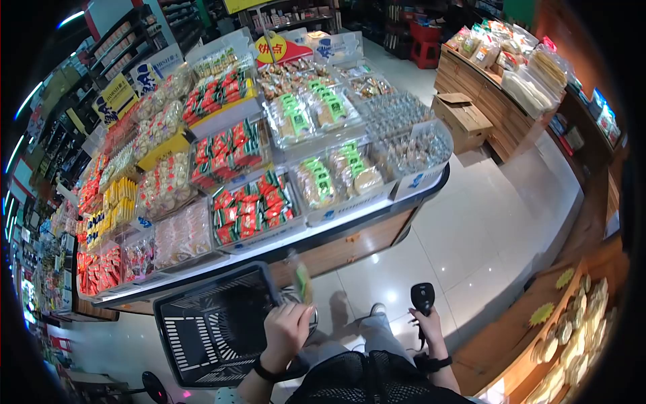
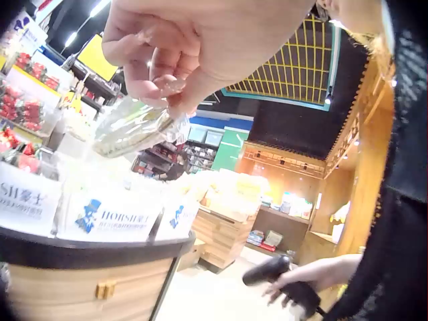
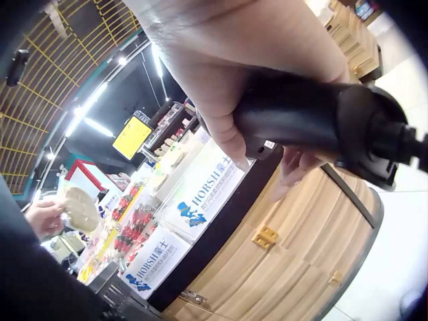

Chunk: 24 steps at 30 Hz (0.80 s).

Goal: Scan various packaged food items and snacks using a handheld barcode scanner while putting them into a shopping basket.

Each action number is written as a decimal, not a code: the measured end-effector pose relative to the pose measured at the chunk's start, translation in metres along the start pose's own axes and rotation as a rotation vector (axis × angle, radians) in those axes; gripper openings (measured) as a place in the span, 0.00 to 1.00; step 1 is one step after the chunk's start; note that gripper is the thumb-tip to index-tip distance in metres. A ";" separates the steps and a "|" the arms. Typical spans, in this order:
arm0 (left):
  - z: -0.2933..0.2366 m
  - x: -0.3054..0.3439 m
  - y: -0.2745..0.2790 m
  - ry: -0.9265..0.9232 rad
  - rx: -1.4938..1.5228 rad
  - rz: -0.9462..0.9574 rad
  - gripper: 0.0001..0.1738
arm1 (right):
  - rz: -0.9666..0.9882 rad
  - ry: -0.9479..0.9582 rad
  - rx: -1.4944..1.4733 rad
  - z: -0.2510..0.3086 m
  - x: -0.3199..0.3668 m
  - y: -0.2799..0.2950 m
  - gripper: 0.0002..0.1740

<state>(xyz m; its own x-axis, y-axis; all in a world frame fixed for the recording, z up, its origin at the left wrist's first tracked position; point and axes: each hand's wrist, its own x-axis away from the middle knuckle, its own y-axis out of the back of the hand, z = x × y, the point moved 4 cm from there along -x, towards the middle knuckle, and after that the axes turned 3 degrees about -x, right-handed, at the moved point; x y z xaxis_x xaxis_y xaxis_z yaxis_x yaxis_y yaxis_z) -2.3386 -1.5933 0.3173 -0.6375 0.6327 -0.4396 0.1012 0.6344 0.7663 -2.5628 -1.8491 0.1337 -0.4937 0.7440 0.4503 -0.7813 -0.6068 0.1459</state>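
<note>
My left hand (image 1: 289, 330) pinches the end of a clear plastic package with green print (image 1: 302, 279), above the right edge of a black basket (image 1: 161, 337). In the left wrist view the fingers (image 2: 150, 73) hold the crinkled package (image 2: 134, 130) by one end, and it hangs tilted. My right hand (image 1: 431, 326) grips a black handheld scanner (image 1: 422, 297) with its head pointing forward. The right wrist view shows the palm and fingers (image 3: 234, 67) wrapped round the black handle (image 3: 294, 117), from which a cable runs.
A display counter (image 1: 323, 232) with bins of wrapped snacks stands in front. Below it is tiled floor (image 1: 451, 249). A cardboard box (image 1: 461, 121) and a wooden stand (image 1: 471, 87) are at the back right. Wooden shelving (image 1: 531, 316) with packages is close on the right.
</note>
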 end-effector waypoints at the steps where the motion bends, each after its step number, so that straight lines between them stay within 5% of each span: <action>1: -0.011 -0.025 -0.011 -0.006 0.045 -0.060 0.06 | -0.001 0.003 0.040 0.012 -0.006 0.017 0.19; 6: -0.006 -0.138 -0.100 -0.032 -0.247 -0.178 0.08 | 0.001 -0.096 0.005 -0.008 -0.064 0.098 0.20; 11: 0.047 -0.206 -0.179 0.072 -0.309 -0.159 0.09 | -0.065 -0.116 -0.074 0.008 -0.086 0.115 0.17; 17: 0.106 -0.246 -0.228 0.338 -0.433 0.035 0.09 | -0.061 -0.088 -0.084 0.044 -0.106 0.070 0.16; 21: 0.120 -0.238 -0.244 0.456 -0.386 0.240 0.22 | 0.002 -0.002 -0.004 0.066 -0.119 0.032 0.15; 24: 0.109 -0.223 -0.204 0.250 -0.238 0.061 0.20 | 0.129 0.096 0.176 0.087 -0.133 -0.004 0.17</action>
<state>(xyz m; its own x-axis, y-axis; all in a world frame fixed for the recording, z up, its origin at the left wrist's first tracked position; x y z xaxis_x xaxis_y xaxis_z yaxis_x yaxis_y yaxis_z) -2.1338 -1.8158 0.2084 -0.8061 0.5194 -0.2836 -0.0172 0.4585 0.8886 -2.4609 -1.9705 0.1496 -0.6256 0.6752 0.3908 -0.6348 -0.7318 0.2480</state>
